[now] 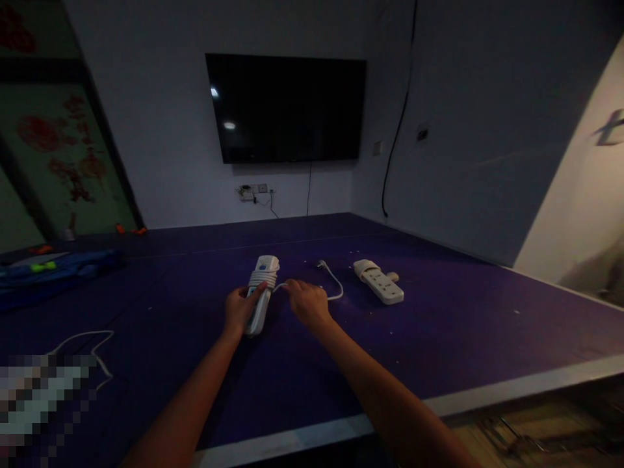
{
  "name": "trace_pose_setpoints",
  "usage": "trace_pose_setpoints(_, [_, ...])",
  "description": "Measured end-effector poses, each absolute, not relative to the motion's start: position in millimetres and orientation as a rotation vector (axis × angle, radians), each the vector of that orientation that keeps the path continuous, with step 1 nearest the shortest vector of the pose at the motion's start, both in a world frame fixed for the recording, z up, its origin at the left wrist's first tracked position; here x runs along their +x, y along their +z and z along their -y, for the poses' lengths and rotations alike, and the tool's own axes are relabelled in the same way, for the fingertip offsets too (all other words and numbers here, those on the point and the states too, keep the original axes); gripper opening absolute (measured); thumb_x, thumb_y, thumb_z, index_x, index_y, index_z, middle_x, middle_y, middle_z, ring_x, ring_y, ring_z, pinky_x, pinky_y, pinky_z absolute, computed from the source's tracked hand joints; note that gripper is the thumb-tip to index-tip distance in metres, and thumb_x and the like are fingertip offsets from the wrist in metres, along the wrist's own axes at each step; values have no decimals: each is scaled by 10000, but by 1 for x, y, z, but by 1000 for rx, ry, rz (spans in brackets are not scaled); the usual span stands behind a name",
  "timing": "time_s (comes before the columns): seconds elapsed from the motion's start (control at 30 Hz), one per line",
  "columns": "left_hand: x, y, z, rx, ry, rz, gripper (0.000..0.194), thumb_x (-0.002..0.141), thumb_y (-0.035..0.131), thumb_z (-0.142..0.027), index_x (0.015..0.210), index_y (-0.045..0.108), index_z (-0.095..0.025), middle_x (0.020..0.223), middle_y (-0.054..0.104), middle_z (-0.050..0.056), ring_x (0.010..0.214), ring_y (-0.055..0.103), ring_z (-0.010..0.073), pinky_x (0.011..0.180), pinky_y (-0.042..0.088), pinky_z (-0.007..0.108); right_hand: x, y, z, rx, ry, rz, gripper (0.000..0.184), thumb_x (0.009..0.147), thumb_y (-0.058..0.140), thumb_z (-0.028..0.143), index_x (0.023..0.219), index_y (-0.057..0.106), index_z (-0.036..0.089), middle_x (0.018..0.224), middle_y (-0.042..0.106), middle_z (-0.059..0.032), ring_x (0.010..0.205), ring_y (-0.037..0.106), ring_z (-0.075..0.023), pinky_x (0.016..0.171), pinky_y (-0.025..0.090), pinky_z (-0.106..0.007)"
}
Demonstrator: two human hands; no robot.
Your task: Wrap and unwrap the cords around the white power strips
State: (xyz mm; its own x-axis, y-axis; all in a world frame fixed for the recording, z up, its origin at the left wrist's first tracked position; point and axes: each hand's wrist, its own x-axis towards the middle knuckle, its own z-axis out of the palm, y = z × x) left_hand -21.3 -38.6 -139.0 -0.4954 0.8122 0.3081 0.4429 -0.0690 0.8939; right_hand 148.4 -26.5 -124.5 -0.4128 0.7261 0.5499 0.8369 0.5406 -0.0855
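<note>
My left hand (240, 308) grips a white power strip (261, 314), its thumb pressed over the cord wound in several turns around the strip's body. The strip is tilted, its far end pointing away from me. To its right, my right hand (307, 300) is closed on the loose white cord (337, 286) leading off those turns. Beyond that hand the cord curves over the purple surface and ends in a plug (320, 264). A second white power strip (384, 286) lies further right, with its cord wrapped around its far end.
The purple surface (312, 383) has a pale front edge (287, 444). At left lie blue cloth (63, 273) and another white cord (88, 333). Orange items (139, 231) sit near the back wall. A television (292, 110) hangs there, and a black cable (397, 133) runs down the right wall.
</note>
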Motion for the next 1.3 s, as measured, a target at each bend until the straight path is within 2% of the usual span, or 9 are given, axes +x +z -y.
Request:
trace_pose_setpoints(0.17, [-20,-140,42,1432,1590,-1946,568,559,580,-678,666,628,-122,639,649,80,599,583,199,536,391,266,146,-130,28,-1154,-315,2320,396,957,248,356,1094,583,195,916,680,-89,780,632,-157,608,382,-222])
trace_pose_setpoints(0.3, [-18,-140,47,1535,1574,-2019,567,597,560,-676,743,630,-133,662,658,71,597,583,194,553,404,267,145,-133,28,-1101,-319,2385,396,956,250,353,1107,575,187,919,676,-101,760,629,-158,595,382,-226])
trace_pose_setpoints(0.5, [-17,-140,49,1773,1461,-1952,540,730,448,-636,872,639,-151,782,690,89,718,632,215,639,435,273,149,-133,24,-1098,-276,2355,373,948,282,348,1075,591,183,910,674,-97,762,627,-165,593,380,-233])
trace_pose_setpoints(0.63, [-17,-143,46,1815,1470,-1922,542,805,338,-586,841,644,-140,777,692,103,703,633,199,640,440,266,152,-134,23,-1095,-277,2337,349,948,293,323,1064,594,188,902,678,-80,758,626,-161,596,374,-231])
trace_pose_setpoints(0.73, [-16,-145,47,1779,1475,-1923,550,786,377,-597,915,648,-136,782,699,88,683,628,194,623,446,263,152,-134,23,-1079,-277,2348,345,947,300,317,1068,594,182,883,680,-78,752,623,-155,600,369,-225])
trace_pose_setpoints(0.93, [-18,-146,45,1833,1441,-2026,659,803,363,-591,1167,559,-78,979,680,155,871,635,235,726,458,294,150,-137,21,-1072,-302,2352,361,943,307,340,1086,595,176,895,677,-85,745,623,-165,591,372,-231])
trace_pose_setpoints(1.07, [-19,-147,43,1964,1309,-2094,587,849,303,-516,1102,599,-77,1062,645,193,956,617,247,801,443,310,152,-135,21,-1070,-326,2361,353,943,309,331,1076,600,180,877,675,-83,735,623,-158,583,374,-228])
trace_pose_setpoints(1.17, [-19,-145,45,2088,1232,-2086,583,807,411,-503,1187,541,-81,1100,628,190,1000,601,253,813,439,303,155,-132,21,-1040,-366,2384,341,944,314,314,1070,601,179,862,673,-85,718,620,-152,573,371,-230])
trace_pose_setpoints(1.3, [-17,-140,48,2103,1090,-2189,910,659,581,-585,1339,347,-26,1140,593,226,1037,579,284,803,434,299,156,-131,21,-963,-411,2393,331,946,323,320,1058,601,181,844,672,-78,700,617,-145,574,369,-231])
